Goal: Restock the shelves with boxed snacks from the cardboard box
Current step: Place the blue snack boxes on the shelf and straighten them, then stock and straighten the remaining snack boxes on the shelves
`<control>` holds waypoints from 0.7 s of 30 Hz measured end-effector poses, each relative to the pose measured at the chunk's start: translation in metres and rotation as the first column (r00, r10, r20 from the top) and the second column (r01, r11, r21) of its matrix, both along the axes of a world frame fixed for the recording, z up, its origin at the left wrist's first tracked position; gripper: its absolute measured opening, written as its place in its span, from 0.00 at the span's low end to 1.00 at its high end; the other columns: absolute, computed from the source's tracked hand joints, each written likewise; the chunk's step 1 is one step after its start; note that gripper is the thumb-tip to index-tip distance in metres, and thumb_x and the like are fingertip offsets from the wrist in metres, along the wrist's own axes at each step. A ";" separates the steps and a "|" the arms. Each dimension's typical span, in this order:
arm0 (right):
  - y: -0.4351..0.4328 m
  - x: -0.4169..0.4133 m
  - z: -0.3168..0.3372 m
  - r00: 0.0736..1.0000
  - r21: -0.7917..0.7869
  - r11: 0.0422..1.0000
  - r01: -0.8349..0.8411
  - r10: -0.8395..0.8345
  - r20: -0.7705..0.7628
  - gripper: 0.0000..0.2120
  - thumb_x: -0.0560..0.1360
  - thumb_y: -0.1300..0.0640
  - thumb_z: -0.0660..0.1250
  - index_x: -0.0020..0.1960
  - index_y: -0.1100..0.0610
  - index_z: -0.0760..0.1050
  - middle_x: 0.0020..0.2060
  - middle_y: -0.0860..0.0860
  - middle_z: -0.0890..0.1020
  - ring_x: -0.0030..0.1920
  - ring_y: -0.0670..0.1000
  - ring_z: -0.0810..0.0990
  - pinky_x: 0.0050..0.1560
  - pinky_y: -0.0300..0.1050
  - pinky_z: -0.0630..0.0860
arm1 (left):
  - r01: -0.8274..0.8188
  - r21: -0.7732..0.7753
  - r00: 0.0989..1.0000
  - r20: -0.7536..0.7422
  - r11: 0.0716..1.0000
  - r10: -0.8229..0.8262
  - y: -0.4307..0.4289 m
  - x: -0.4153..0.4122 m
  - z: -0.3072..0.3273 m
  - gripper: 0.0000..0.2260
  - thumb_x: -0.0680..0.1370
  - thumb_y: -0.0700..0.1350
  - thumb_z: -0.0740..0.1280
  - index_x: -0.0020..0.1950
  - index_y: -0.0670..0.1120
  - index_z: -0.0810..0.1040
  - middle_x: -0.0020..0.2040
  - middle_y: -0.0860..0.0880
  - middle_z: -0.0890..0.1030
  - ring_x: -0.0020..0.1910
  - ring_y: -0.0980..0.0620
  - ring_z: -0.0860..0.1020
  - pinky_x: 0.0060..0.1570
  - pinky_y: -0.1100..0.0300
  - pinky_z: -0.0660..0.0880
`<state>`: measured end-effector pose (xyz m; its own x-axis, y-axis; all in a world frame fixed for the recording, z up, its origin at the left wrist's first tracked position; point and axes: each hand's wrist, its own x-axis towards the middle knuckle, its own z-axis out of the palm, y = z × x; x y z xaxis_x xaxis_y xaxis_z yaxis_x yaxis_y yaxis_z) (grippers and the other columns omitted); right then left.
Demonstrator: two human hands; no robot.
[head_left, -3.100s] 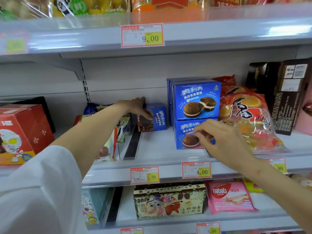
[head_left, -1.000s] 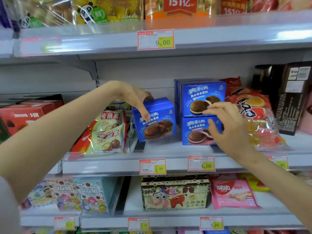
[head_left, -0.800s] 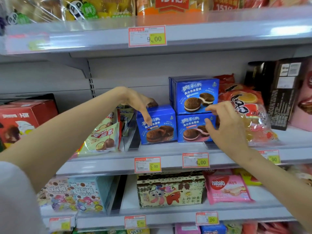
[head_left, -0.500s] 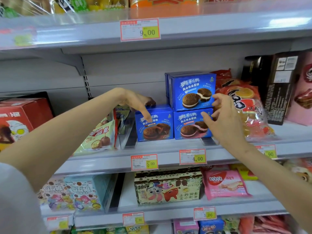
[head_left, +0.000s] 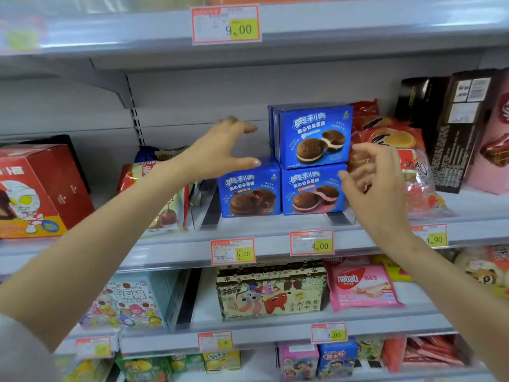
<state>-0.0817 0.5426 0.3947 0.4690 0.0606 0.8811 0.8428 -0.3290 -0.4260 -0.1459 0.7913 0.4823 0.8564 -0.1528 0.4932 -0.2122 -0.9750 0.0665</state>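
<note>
Centre left: I see the left hand [head_left: 220,153] splayed, holding nothing, just above the blue snack box [head_left: 249,193] (thumb contact unclear). That box stands face-out at the front of the shelf [head_left: 261,226], touching the lower box [head_left: 312,190], with the upper box [head_left: 314,136] stacked on that one; I judge this is for a flush display. The right hand [head_left: 377,186], loose and empty, flanks the lower box, likely squaring it. Cardboard box not visible.

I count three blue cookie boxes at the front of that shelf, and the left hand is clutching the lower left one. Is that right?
Not quite. In the head view the left hand is open above the lower left blue box, fingers spread, clutching nothing. Your count of three is right.
</note>
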 end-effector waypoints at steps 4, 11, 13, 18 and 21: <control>-0.001 -0.044 -0.039 0.946 -0.152 0.976 -0.153 0.190 0.263 0.10 0.75 0.65 0.62 0.56 0.60 0.73 0.50 0.51 0.72 0.38 0.45 0.72 0.40 0.32 0.71 | 0.255 -0.089 0.900 0.386 0.963 -0.202 -0.025 -0.068 -0.063 0.12 0.76 0.45 0.62 0.58 0.44 0.75 0.52 0.52 0.77 0.49 0.57 0.75 0.50 0.63 0.71; 0.016 -0.067 -0.138 0.923 -0.459 0.860 -0.225 0.338 0.182 0.09 0.76 0.63 0.60 0.56 0.57 0.72 0.51 0.52 0.73 0.40 0.50 0.77 0.37 0.41 0.76 | 0.243 -0.076 0.935 0.284 0.967 -0.213 -0.041 -0.097 -0.202 0.09 0.77 0.41 0.60 0.52 0.44 0.79 0.44 0.50 0.80 0.45 0.51 0.77 0.43 0.56 0.73; 0.019 -0.063 -0.153 0.945 -0.442 0.871 -0.215 0.299 0.130 0.09 0.76 0.63 0.61 0.55 0.58 0.73 0.51 0.52 0.74 0.41 0.49 0.76 0.38 0.40 0.76 | 0.194 -0.017 0.945 0.272 0.981 -0.182 -0.037 -0.094 -0.225 0.08 0.77 0.41 0.60 0.52 0.45 0.77 0.44 0.49 0.80 0.44 0.48 0.77 0.42 0.55 0.71; 0.016 -0.037 -0.177 0.996 -0.480 0.877 -0.003 0.044 0.075 0.12 0.73 0.61 0.65 0.56 0.62 0.76 0.52 0.57 0.75 0.52 0.54 0.71 0.52 0.48 0.72 | -0.032 0.057 0.972 0.233 0.998 0.018 -0.017 -0.083 -0.258 0.12 0.77 0.49 0.61 0.49 0.41 0.78 0.48 0.45 0.78 0.46 0.47 0.72 0.42 0.58 0.64; 0.012 -0.024 -0.182 0.996 -0.545 0.835 0.072 -0.091 -0.008 0.21 0.72 0.52 0.64 0.62 0.63 0.74 0.57 0.61 0.75 0.58 0.57 0.68 0.59 0.49 0.66 | -0.194 -0.059 0.955 0.216 0.979 0.202 -0.005 -0.076 -0.270 0.22 0.73 0.56 0.62 0.55 0.38 0.74 0.51 0.41 0.74 0.48 0.46 0.68 0.46 0.58 0.64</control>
